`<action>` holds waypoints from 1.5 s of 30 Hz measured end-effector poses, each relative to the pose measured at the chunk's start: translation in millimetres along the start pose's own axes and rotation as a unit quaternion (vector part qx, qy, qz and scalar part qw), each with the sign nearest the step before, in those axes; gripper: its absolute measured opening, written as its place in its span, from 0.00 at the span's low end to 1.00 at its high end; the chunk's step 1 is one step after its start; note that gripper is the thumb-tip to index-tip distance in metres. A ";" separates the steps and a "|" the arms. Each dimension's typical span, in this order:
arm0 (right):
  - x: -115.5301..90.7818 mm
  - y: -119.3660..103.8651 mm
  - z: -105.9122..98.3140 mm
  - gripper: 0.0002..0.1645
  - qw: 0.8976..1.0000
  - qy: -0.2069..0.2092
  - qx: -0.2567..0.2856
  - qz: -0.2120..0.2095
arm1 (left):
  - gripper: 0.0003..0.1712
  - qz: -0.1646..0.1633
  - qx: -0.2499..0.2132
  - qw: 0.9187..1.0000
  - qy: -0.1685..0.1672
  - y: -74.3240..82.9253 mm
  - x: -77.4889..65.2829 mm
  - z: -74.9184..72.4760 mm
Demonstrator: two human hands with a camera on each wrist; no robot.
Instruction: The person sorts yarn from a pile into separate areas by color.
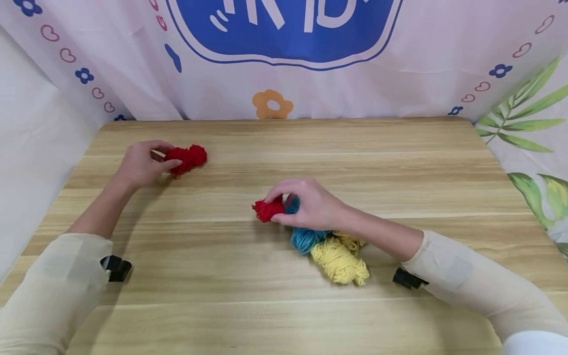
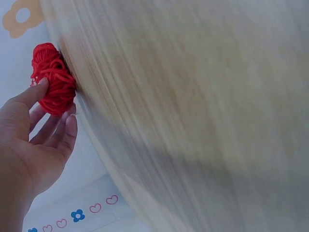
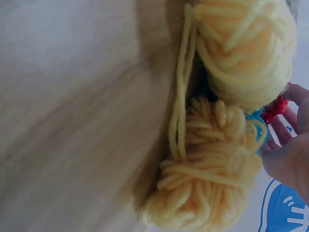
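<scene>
At the far left of the table, my left hand [image 1: 144, 162] pinches one end of a red yarn bundle [image 1: 191, 159]; in the left wrist view the thumb lies on one side of that red yarn [image 2: 54, 82] and the fingers on the other. Near the table's middle, my right hand [image 1: 312, 204] holds a second, smaller-looking red yarn bundle [image 1: 268, 209] between thumb and fingers. Blue yarn [image 1: 308, 240] shows below and behind the right hand, partly hidden by it. Yellow yarn bundles [image 1: 340, 261] lie beside the blue, under the right wrist; these yellow bundles [image 3: 207, 188] fill much of the right wrist view.
A wood-grain table [image 1: 199, 276] spans the view. Behind it hangs a white printed curtain [image 1: 213, 93] with a blue sign shape. Green leaf-patterned cloth [image 1: 532, 108] hangs at the right. Dark wrist cameras sit under both sleeves [image 1: 66, 276].
</scene>
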State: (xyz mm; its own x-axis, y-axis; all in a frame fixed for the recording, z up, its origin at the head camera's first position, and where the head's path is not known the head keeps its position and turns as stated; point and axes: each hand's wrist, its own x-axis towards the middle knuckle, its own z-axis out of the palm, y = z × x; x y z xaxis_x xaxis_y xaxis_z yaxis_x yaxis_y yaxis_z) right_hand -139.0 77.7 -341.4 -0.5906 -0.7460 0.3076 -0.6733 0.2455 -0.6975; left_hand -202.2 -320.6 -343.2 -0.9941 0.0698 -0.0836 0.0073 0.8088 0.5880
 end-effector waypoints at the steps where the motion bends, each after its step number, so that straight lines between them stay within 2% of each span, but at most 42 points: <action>1: 0.8 0.7 -0.1 0.15 1.000 0.001 0.002 0.002 | 0.28 0.000 0.001 1.000 0.000 0.0 -0.1 0.0; 12: 9.1 5.1 1.9 0.15 1.000 0.009 0.008 0.012 | 0.27 0.000 0.000 1.000 0.011 0.7 0.0 0.6; 22: 12.1 9.8 1.6 0.16 0.999 0.007 0.000 0.035 | 0.27 -0.006 -0.004 1.000 0.012 0.3 -2.6 -0.8; 31: 13.8 11.6 1.7 0.15 1.000 0.010 -0.002 0.029 | 0.26 -0.005 -0.008 1.000 0.009 0.3 -4.2 -1.8; 45: 18.8 14.4 2.4 0.16 0.998 0.011 0.003 0.055 | 0.25 -0.007 -0.012 1.000 0.010 1.2 -8.9 -2.3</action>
State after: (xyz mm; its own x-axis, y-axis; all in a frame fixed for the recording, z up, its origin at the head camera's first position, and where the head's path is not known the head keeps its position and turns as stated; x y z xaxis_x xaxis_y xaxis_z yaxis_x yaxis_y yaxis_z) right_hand -158.7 65.7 -347.3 -0.6704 -0.7010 0.2432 -0.6014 0.3214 -0.7314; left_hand -193.6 -321.6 -339.9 -0.9960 0.0468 -0.0762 -0.0091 0.7952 0.6063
